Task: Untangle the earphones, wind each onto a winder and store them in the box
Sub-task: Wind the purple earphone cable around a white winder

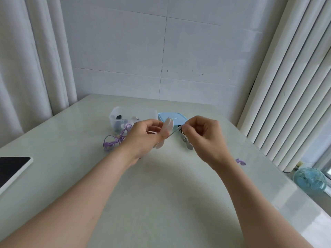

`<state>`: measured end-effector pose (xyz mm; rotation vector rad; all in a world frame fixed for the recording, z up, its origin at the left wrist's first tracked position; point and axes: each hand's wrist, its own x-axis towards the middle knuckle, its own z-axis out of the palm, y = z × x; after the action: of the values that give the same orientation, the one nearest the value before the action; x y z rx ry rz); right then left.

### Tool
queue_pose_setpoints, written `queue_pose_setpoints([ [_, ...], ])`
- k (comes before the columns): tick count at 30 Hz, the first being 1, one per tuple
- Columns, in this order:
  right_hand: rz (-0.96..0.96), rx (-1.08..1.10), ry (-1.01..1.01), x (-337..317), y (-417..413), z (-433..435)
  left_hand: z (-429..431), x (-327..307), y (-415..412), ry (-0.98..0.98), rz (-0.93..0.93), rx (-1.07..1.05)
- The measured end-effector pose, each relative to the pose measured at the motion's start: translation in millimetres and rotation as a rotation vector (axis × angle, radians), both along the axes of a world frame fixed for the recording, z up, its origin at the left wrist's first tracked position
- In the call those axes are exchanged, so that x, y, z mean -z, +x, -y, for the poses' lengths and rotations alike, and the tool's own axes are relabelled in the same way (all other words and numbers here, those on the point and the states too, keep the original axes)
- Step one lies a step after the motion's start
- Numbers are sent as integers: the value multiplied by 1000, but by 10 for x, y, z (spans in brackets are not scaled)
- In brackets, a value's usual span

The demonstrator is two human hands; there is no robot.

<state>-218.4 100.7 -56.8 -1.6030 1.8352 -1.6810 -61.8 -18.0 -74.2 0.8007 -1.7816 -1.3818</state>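
Head view: a pale, flat winder is held above the worktop, in front of the clear box. It is grasped by the left hand, whose fingers are curled round its lower half. The long axis of the winder is tilted, with the top end toward the box and the bottom end toward the person. A thin grey cable is drawn taut from the middle of the winder to the right hand, where it is pinched between thumb and fingertips. The cable therefore lies to the right of the left grip and almost across the winder's axis, and this relation is judged to decide the next turn of winding. The right hand is the nearer one to the free part of the cable, so the wrapping is probably to be led by it. A dark and silver part is seen below the right hand, but whether it belongs to the cable cannot be told. The purple earphones are left in a loose heap in front of the box, not yet wound. A blue lid is laid just right of the box.
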Motion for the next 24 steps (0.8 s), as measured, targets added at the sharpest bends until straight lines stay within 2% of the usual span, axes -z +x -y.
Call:
queue_pose_setpoints([
  [3,6,122,-79,-57,-47,-8,5,30,19,-18,39,155],
  [7,-28,248,-163,-61,-131,30,-63,61,-15,-125,193,283],
  [13,226,207,-81,-58,-210,15,-87,49,-16,-179,220,317],
  [16,236,244,-64,-39,-223,19,-84,33,-4,-133,117,348],
  [20,115,294,-59,24,-267,51,-115,-13,-17,-13,-59,389],
  [24,5,300,79,86,-264,82,-146,-81,-16,109,-229,319],
])
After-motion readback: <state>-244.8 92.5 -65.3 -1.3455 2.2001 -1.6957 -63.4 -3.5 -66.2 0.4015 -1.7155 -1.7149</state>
